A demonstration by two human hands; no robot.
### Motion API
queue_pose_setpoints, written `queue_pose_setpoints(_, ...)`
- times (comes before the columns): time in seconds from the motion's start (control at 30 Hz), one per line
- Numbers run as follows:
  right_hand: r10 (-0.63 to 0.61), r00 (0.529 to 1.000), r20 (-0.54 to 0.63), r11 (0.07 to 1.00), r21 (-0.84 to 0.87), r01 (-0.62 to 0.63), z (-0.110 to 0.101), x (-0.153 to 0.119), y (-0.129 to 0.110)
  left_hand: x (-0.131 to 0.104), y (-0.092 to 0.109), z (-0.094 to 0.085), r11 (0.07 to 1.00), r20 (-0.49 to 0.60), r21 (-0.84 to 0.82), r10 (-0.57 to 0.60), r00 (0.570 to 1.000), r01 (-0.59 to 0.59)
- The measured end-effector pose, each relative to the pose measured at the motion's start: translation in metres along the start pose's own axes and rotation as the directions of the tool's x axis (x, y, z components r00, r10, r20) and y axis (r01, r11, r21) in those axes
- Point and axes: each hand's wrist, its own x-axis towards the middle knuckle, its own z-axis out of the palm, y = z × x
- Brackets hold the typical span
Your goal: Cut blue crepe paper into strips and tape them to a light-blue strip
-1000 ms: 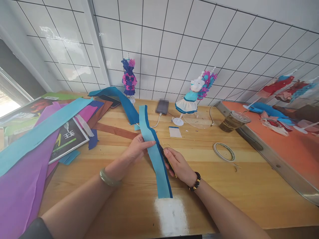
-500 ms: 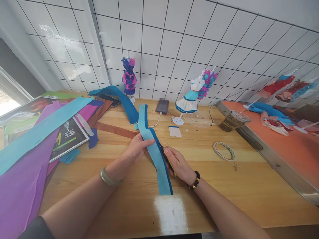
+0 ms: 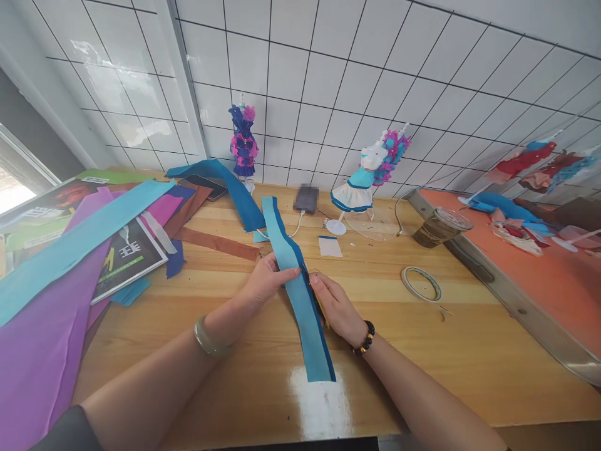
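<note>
A long light-blue strip [image 3: 300, 307] with a dark-blue edge runs from the table's middle toward its front. My left hand [image 3: 265, 282], a green bangle at its wrist, pinches the strip midway, thumb on top and fingers partly hidden beneath. Dark-bladed scissors with yellow on the handle [image 3: 323, 314] are held in my right hand [image 3: 337, 307], which wears a beaded bracelet. The blades lie against the strip's dark-blue right edge, close to my left thumb; how far they are apart is too small to tell.
Coloured cloth [image 3: 56, 338] and magazines [image 3: 126, 257] cover the left side. Two small dressed stands [image 3: 244, 141] [image 3: 361, 181] are by the tiled wall. A tape roll [image 3: 421, 284] and a dark cup [image 3: 441, 227] sit at right, beside an orange surface [image 3: 516, 282].
The strip has shifted toward the table's front and slightly right, and lies straighter. My left thumb has moved a little right. The scissors stay at the strip's edge.
</note>
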Motion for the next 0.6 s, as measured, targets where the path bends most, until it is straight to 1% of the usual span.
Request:
queue_pose_setpoints(0.13,-0.094,0.994,-0.062,0.993,-0.077,0.089,0.0002,0.0013,-0.0013,0.0004,-0.0025,0.0005,1.0,-0.031,-0.008,0.021,0.999,-0.021)
queue_pose_setpoints(0.23,-0.135,0.988,-0.07,0.986,-0.103,0.127,0.0003,0.0016,-0.0018,0.0002,-0.0024,0.0015,1.0,-0.043,-0.019,0.024,0.999,-0.025)
queue_pose_setpoints(0.4,-0.138,0.988,-0.069,0.985,-0.117,0.129,0.0002,0.0026,-0.0008,-0.0006,-0.0009,0.0038,1.0,-0.057,-0.007,0.01,0.998,-0.01)
queue_pose_setpoints(0.6,-0.135,0.988,-0.076,0.985,-0.114,0.126,-0.0003,0.0037,0.0013,-0.0005,-0.0017,0.0047,0.999,-0.063,0.013,0.035,0.997,-0.035)
